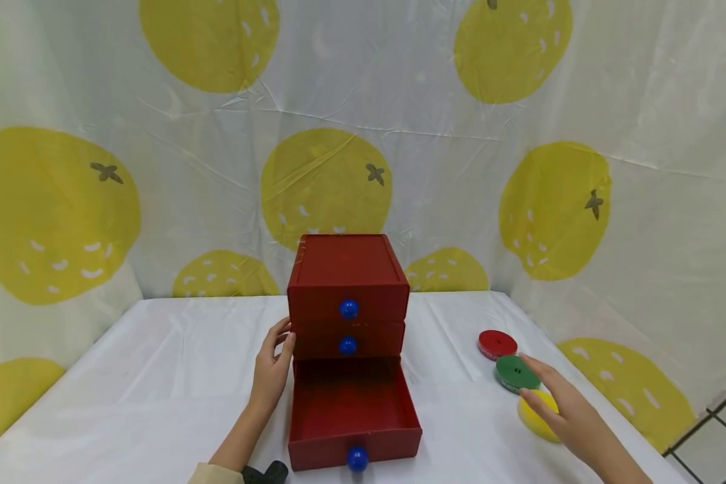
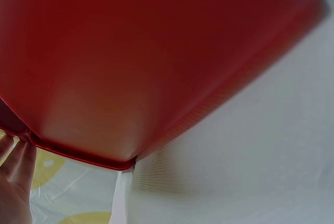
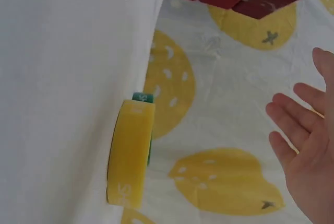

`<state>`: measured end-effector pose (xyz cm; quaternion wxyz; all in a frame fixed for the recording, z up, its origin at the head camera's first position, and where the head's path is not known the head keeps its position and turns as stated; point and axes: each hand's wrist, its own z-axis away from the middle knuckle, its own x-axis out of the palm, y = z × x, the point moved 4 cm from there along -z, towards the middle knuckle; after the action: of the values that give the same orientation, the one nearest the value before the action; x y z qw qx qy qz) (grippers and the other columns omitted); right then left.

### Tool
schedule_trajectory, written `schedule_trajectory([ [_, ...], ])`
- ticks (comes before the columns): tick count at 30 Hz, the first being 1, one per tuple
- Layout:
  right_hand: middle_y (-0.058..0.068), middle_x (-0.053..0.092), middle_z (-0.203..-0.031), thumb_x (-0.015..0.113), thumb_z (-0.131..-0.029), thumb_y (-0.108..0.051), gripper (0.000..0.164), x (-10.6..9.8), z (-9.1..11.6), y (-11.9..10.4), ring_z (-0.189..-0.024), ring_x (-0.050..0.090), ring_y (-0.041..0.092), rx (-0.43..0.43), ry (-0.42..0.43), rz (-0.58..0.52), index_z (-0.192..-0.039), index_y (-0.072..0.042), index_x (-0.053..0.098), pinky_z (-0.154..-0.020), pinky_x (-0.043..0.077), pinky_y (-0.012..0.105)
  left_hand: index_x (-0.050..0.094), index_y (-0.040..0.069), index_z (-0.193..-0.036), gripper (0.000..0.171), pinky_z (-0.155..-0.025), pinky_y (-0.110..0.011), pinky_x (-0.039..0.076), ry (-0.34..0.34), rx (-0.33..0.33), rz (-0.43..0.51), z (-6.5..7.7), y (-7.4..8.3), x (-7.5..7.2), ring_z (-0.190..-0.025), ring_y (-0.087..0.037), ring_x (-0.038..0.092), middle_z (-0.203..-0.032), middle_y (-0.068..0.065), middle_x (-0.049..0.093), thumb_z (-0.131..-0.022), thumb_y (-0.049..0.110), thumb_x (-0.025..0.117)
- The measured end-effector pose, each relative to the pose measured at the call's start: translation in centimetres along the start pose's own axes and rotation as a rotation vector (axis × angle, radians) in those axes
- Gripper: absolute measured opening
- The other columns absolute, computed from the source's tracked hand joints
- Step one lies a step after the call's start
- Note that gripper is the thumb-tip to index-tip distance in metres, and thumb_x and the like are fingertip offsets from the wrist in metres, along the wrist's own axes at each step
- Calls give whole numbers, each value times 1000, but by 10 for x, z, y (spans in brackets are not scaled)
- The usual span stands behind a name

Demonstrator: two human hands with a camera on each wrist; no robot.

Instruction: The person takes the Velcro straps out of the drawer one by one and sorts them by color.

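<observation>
A red drawer cabinet (image 1: 347,262) has its bottom drawer (image 1: 353,396) pulled out, bare inside. My left hand (image 1: 272,366) rests against the cabinet's left side, fingers along the wall and thumb near the front edge. In the left wrist view its fingertips (image 2: 28,148) meet the red edge. My right hand (image 1: 571,417) hovers over a thick yellow disc (image 1: 535,420), fingers spread and partly covering it. The right wrist view shows that hand's palm (image 3: 308,166) bare and apart from the yellow disc. Beyond it lie a green disc (image 1: 514,373) and a red disc (image 1: 497,344).
Blue round knobs (image 1: 349,309) stick out from the drawer fronts. A white cloth (image 1: 157,376) covers the table. Behind and beside it hangs a curtain (image 1: 423,202) with yellow fruit prints. Floor tiles (image 1: 720,430) show at the lower right.
</observation>
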<state>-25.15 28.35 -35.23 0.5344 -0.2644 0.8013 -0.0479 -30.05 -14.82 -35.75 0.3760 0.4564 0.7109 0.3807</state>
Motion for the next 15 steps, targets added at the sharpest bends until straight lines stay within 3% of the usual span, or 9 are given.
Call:
schedule_trajectory([
  [2, 11, 48, -131, 59, -88, -30, 58, 0, -1, -5, -114, 41, 26, -36, 25, 27, -139, -18, 36, -88, 43, 51, 47, 14, -129, 35, -82, -15, 44, 3, 2, 2, 0, 1, 0, -106, -9, 46, -125, -7, 53, -95, 18, 46],
  [4, 8, 50, -130, 61, -86, -29, 58, 1, -3, -10, -119, 40, 14, -72, 50, 41, -138, -20, 38, -94, 43, 28, 47, 14, -129, 34, -82, -15, 44, 3, -1, 7, 1, 1, 0, -106, -8, 46, -125, -7, 53, -95, 18, 47],
  [7, 9, 51, -128, 64, -84, -25, 59, 4, -4, -16, -120, 37, 1, -140, 87, 25, -137, -21, 39, -94, 25, 1, 47, 13, -129, 34, -83, -16, 44, 3, -3, 10, 1, 1, 0, -105, -8, 46, -125, -8, 53, -95, 18, 47],
  [9, 8, 52, -128, 65, -83, -25, 59, 6, -6, -21, -119, 35, -4, -163, 96, 30, -136, -22, 40, -89, 12, -6, 47, 13, -129, 34, -82, -17, 44, 1, -5, 9, 2, 1, 0, -105, -8, 47, -125, -7, 53, -95, 18, 47],
  [10, 9, 52, -128, 65, -83, -25, 58, 7, -6, -25, -120, 37, -2, -179, 99, 30, -136, -21, 41, -94, 18, -3, 47, 13, -129, 34, -82, -17, 45, 2, -2, 9, 2, 1, 0, -106, -9, 47, -125, -7, 53, -95, 18, 47],
  [15, 5, 53, -128, 69, -79, -23, 59, 8, -13, -38, -119, 38, -1, -254, 126, 41, -133, -18, 45, -98, 18, -1, 47, 13, -129, 35, -82, -18, 45, 2, 20, 6, 1, 1, 0, -108, -14, 49, -125, -8, 54, -95, 18, 47],
])
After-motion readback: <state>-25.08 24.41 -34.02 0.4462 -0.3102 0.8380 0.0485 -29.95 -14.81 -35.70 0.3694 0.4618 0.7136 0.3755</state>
